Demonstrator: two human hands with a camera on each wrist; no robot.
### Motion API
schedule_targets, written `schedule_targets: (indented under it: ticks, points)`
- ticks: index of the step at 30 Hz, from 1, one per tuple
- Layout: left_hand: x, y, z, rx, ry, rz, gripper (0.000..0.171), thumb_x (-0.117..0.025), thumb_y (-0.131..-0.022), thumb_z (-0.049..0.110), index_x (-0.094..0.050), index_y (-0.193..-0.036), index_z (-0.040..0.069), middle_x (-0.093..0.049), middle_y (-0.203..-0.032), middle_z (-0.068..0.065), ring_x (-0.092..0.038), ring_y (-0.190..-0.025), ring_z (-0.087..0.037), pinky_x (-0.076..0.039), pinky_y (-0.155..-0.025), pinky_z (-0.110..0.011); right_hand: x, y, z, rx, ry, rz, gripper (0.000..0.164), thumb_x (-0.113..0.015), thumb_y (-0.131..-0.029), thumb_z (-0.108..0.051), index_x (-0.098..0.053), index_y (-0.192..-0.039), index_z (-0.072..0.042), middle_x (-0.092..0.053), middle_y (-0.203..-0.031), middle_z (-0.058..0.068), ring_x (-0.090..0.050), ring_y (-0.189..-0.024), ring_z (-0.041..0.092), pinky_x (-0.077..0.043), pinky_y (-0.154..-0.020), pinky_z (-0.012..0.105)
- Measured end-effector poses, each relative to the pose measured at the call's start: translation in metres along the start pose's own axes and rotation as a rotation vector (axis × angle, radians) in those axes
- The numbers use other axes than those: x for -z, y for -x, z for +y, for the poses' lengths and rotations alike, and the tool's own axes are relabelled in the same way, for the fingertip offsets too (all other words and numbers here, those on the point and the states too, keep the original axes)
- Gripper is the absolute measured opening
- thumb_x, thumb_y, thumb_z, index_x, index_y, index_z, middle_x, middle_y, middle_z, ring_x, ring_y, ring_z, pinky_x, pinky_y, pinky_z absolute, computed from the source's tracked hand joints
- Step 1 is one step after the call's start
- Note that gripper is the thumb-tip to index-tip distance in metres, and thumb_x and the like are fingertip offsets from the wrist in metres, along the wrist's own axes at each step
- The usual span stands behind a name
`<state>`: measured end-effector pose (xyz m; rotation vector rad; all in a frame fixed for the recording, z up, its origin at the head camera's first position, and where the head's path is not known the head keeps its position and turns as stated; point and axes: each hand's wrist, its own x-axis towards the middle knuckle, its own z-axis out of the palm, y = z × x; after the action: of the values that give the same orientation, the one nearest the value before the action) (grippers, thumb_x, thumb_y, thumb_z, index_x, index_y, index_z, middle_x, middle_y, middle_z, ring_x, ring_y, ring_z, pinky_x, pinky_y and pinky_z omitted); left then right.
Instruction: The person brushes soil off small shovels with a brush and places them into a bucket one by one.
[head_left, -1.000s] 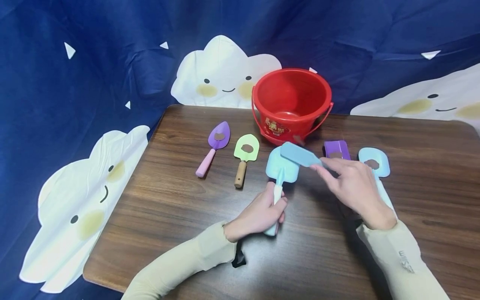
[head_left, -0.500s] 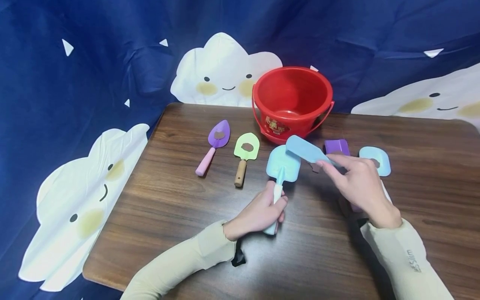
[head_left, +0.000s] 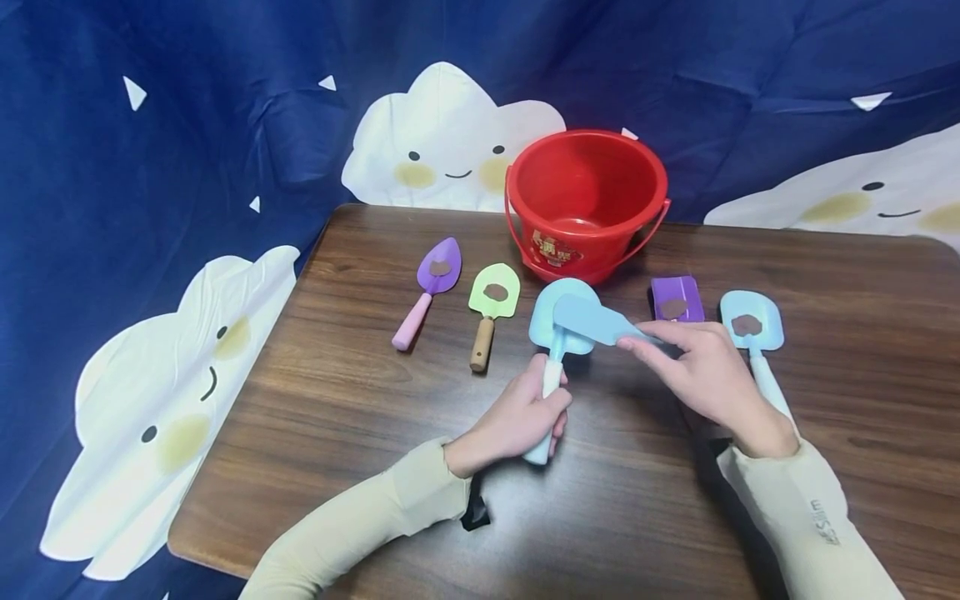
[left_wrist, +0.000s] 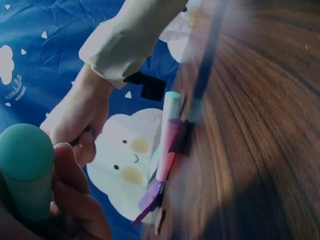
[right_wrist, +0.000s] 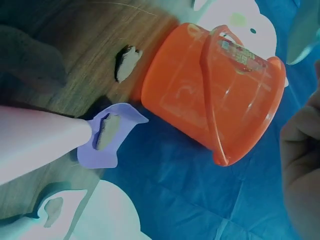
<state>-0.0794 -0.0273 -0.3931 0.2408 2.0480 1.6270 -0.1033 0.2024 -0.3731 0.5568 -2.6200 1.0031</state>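
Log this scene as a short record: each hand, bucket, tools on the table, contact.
left_hand: left hand grips white-handled light blue shovel
right_hand: right hand holds blue flat tool
overlap: flat tool over shovel blade in head view; contact unclear
bucket: red bucket, upright, beyond hands
table_left: purple trowel, green shovel
table_right: purple scoop, second light blue shovel
table_tool_blades: each shows brown patch
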Motion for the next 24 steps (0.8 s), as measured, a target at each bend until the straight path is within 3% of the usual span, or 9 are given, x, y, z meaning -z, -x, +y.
schedule_targets:
  ticks: [7,13,15,20,24]
  points:
    - [-0.003,0.000,0.000,-0.010,0.048,-0.038,0.013,-0.043,-0.090,0.006,-0.043,-0.103,0.008,-0.049,-0.055,-0.002,-0.049,-0.037,-0.016,-0.048,-0.038,-0.030,-0.005,-0.002,0.010,0.030,0.076,0.168,0.032,-0.083,-0.071,-0.009,-0.074,-0.100,-0.001,-0.074,-0.083,0.016,-0.070,-0.068,0.028,-0.043,-0.062,0.007]
    - [-0.004,0.001,0.000,-0.026,0.004,-0.046,0.016,-0.044,-0.088,0.006,-0.043,-0.104,0.008,-0.050,-0.055,-0.001,-0.050,-0.038,-0.016,-0.049,-0.039,-0.031,-0.004,-0.003,0.013,0.011,0.136,0.225,0.031,-0.082,-0.072,-0.012,-0.074,-0.100,0.001,-0.073,-0.082,0.018,-0.057,-0.052,0.022,-0.034,-0.049,0.011]
    - [-0.004,0.000,0.000,-0.024,-0.019,-0.035,0.016,-0.046,-0.090,0.009,-0.044,-0.106,0.008,-0.051,-0.056,-0.001,-0.051,-0.039,-0.016,-0.049,-0.040,-0.031,-0.003,-0.003,0.010,-0.003,0.129,0.213,0.031,-0.082,-0.074,-0.014,-0.074,-0.100,-0.001,-0.074,-0.082,0.017,-0.056,-0.053,0.020,-0.034,-0.049,0.012]
    - [-0.003,-0.001,-0.002,-0.029,-0.059,0.008,0.014,-0.048,-0.096,0.018,-0.046,-0.108,0.011,-0.052,-0.056,-0.001,-0.053,-0.041,-0.016,-0.050,-0.042,-0.032,-0.003,-0.002,-0.001,0.003,0.075,0.114,0.030,-0.081,-0.075,-0.016,-0.075,-0.102,-0.005,-0.075,-0.086,0.012,-0.069,-0.070,0.025,-0.043,-0.064,0.008]
    - [-0.003,-0.002,-0.001,-0.037,-0.098,0.024,0.011,-0.048,-0.096,0.020,-0.046,-0.106,0.014,-0.053,-0.056,-0.001,-0.053,-0.043,-0.015,-0.051,-0.044,-0.032,-0.004,-0.002,-0.013,0.043,0.074,0.001,0.032,-0.081,-0.076,-0.019,-0.074,-0.105,-0.008,-0.076,-0.092,0.009,-0.071,-0.076,0.022,-0.053,-0.066,0.019]
